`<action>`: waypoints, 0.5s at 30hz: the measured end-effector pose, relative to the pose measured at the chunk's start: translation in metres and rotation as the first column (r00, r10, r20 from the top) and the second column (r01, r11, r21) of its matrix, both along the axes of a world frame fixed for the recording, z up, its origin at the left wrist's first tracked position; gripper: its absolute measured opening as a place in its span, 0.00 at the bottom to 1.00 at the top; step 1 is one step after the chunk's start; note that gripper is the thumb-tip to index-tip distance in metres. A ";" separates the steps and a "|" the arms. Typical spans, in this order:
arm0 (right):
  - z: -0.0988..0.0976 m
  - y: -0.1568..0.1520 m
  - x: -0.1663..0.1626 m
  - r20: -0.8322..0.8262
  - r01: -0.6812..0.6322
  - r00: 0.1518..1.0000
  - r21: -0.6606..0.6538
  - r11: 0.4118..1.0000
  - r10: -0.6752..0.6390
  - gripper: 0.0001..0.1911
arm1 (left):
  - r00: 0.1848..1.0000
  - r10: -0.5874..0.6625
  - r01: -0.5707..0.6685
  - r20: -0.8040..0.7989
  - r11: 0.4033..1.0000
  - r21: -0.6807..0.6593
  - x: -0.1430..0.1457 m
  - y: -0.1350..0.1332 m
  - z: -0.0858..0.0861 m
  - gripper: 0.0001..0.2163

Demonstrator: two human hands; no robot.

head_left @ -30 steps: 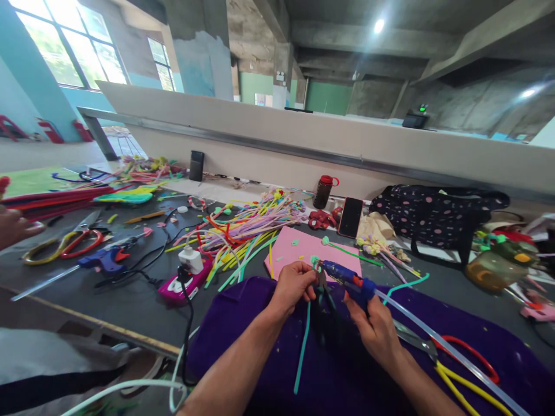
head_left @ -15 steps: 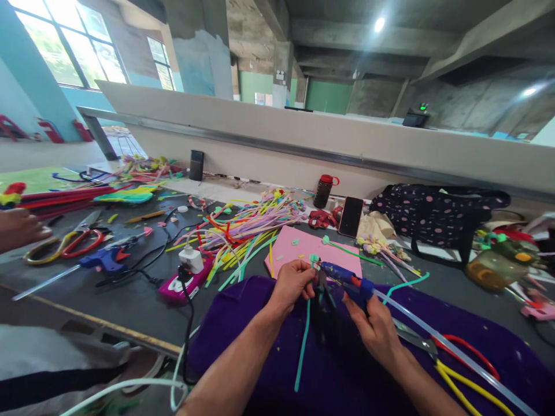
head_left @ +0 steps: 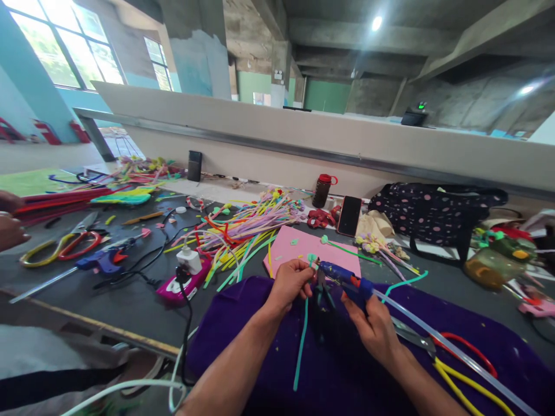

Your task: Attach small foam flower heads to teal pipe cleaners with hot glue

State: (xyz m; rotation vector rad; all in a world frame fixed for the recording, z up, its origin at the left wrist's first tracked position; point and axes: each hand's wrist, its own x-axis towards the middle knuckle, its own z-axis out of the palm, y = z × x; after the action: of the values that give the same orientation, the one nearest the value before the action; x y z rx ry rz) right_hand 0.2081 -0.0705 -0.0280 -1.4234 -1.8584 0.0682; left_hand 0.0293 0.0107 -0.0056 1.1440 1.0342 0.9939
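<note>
Pinches a teal pipe cleaner (head_left: pixel 300 341) just under its curled top with the left hand (head_left: pixel 289 283), fingers closed on it, and lets the stem hang over the purple cloth (head_left: pixel 234 329). Grips a blue glue gun (head_left: pixel 344 277) in the right hand (head_left: pixel 376 328), nozzle right at the curl, with a clear glue stick (head_left: pixel 455 353) trailing off to the right across a pair of scissors (head_left: pixel 416 341). Just behind, a pink foam sheet (head_left: pixel 295 247); beyond it, a loose heap of coloured stems (head_left: pixel 243 228), a phone (head_left: pixel 349 215), a dark bottle (head_left: pixel 322 189), a spotted bag (head_left: pixel 433 215). Against a second ago, barely any shift in either hand; at far left, another person's hand (head_left: pixel 9 231) drawn nearer the edge. Underneath, a dark grey table (head_left: pixel 130 294); behind, a low beige wall, bare concrete ceiling, tall windows at left.
</note>
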 end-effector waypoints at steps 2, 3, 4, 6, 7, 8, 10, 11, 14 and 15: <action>0.001 0.000 0.000 -0.010 0.009 1.000 0.003 1.000 -0.009 0.14 | 1.000 -0.002 0.002 -0.022 1.000 0.004 0.001 0.000 -0.001 0.08; 0.001 0.001 0.000 -0.010 0.010 1.000 0.003 1.000 -0.010 0.14 | 0.999 -0.002 0.002 -0.032 1.000 0.006 0.001 0.000 -0.001 0.08; 0.001 0.001 0.000 -0.006 0.008 1.000 0.003 1.000 -0.008 0.15 | 0.999 -0.002 0.002 -0.039 1.000 0.010 0.001 0.000 -0.001 0.08; 0.001 0.002 -0.001 0.003 -0.008 1.000 0.003 1.000 0.008 0.15 | 0.999 0.000 0.001 -0.045 1.000 0.016 0.001 0.000 -0.001 0.08; 0.001 0.001 -0.001 0.003 -0.018 1.000 0.003 1.000 0.018 0.15 | 0.999 0.000 0.000 -0.046 1.000 0.020 0.001 0.000 -0.001 0.08; 0.002 0.001 -0.001 -0.002 -0.025 1.000 0.004 1.000 0.025 0.15 | 0.999 0.002 -0.001 -0.044 1.000 0.024 0.001 0.001 -0.001 0.08; 0.006 0.000 0.000 -0.036 -0.037 0.999 -0.016 0.999 0.036 0.14 | 0.999 0.008 -0.007 -0.035 1.000 0.030 -0.001 0.001 -0.001 0.08; 0.008 0.000 0.001 -0.069 -0.039 0.997 -0.035 0.999 0.036 0.13 | 1.000 0.012 -0.011 -0.027 0.999 0.032 -0.001 0.002 -0.001 0.08; 0.014 0.004 0.006 -0.240 -0.032 0.971 -0.116 0.993 0.003 0.12 | 1.000 0.011 -0.011 0.016 1.000 0.023 -0.004 0.003 -0.002 0.08; 0.015 0.008 0.009 -0.322 -0.035 0.947 -0.150 0.988 -0.016 0.13 | 0.999 -0.010 0.010 0.034 1.000 0.012 -0.005 0.004 -0.003 0.08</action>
State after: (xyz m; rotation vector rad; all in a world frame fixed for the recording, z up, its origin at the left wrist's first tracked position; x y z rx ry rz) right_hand 0.2169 -0.0627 -0.0132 -1.4104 -1.6152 0.4335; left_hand 0.0244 0.0143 -0.0083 1.1368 0.9956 1.0097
